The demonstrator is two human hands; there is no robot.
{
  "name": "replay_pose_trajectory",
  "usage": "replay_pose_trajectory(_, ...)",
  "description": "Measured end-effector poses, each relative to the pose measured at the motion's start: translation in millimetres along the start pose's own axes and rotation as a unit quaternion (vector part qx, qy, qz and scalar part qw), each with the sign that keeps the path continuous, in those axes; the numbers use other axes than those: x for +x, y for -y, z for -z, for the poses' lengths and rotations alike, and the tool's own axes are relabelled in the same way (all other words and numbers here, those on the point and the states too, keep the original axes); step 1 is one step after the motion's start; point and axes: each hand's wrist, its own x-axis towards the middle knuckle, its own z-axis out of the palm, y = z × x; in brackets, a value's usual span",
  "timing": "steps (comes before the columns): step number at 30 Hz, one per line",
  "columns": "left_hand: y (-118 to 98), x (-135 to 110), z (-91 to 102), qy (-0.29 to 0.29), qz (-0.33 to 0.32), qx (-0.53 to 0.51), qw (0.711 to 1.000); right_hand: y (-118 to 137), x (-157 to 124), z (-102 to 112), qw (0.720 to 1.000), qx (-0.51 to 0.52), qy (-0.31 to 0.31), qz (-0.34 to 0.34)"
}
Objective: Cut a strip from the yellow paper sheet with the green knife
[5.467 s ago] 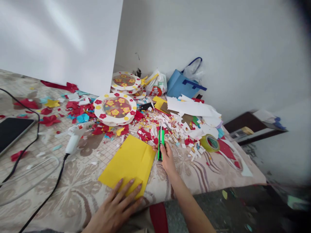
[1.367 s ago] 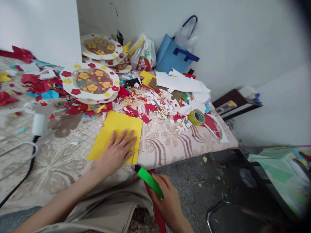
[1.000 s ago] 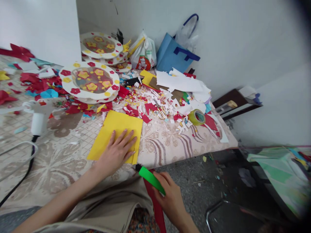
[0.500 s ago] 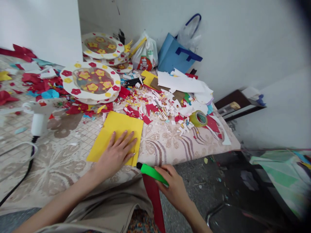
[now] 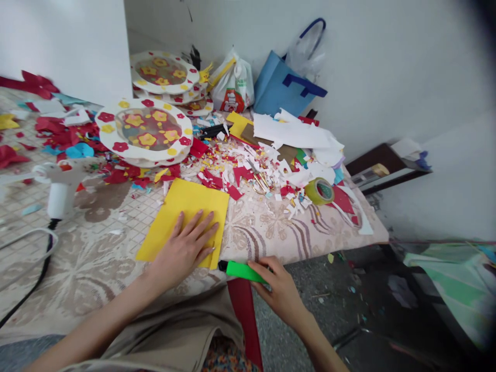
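A person's left hand (image 5: 186,248) lies flat, fingers spread, on a yellow sheet (image 5: 186,214) near the front edge of the table (image 5: 96,258), while the right hand (image 5: 281,292) is closed around a green cutter (image 5: 242,270) whose black tip sits just beside the sheet's near right corner. A clean cut here likely depends on firm pressure from the flat palm, fingers kept off the blade's line, and a shallow, steady pull. At the back of the table, a blue bag (image 5: 277,88) stands against the wall with a clear plastic bag poking from its top; beside it a knotted white bag (image 5: 232,88) holds printed packaging, its contents otherwise unclear. Paper scraps (image 5: 256,165) litter the cloth.
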Motion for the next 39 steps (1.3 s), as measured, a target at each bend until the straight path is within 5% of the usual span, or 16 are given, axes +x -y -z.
replay_pose_trajectory(39, -10.5, -0.5, 3.5, 0.003, 0.023, -0.013, 1.0, -6.0, 9.6, 3.7, 0.999, -0.026, -0.01, 0.042)
